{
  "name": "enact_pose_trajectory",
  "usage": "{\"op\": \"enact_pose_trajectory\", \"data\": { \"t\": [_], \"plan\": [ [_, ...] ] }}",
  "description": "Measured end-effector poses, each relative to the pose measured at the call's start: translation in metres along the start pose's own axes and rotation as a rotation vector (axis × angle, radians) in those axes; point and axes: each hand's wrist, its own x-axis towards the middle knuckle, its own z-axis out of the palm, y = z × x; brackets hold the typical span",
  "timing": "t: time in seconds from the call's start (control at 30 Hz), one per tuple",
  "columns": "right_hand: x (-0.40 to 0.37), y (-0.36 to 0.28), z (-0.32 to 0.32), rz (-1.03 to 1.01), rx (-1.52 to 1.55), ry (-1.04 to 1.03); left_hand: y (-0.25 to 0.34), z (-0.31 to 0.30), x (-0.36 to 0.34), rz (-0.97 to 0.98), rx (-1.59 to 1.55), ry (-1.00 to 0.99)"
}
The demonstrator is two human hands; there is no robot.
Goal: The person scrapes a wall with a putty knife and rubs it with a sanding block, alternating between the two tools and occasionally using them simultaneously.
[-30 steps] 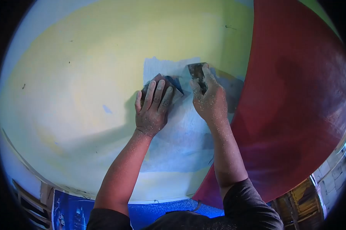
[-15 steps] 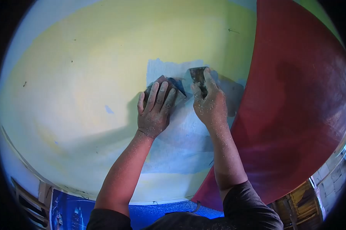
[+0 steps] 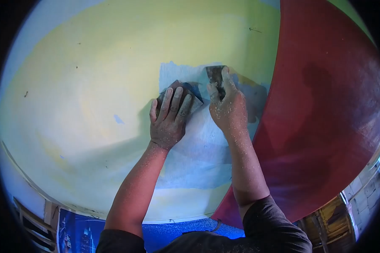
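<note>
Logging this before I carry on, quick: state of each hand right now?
Left hand: fingers extended over a dark sheet; grip cannot be told.
Right hand: closed, holding a dark flat tool.

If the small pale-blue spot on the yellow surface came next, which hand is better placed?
Probably the left hand: it is nearer the spot. The right hand, holding a dark flat tool, is farther off.

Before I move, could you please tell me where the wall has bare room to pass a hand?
The widest bare stretch is the yellowish wall, left of the left hand, broken only by small marks. Another lies above the pale blue patch. It is crowded between the dark sheet and the right hand, and tight from there to the red section.
</note>
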Motion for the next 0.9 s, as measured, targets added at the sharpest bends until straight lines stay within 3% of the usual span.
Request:
{"op": "enact_pose_trajectory", "data": {
  "t": [0.9],
  "plan": [
    [0.003,0.003,-0.002,0.022,-0.005,-0.044,-0.001,-0.002,0.001,-0.004,-0.015,-0.013]
  ]
}}
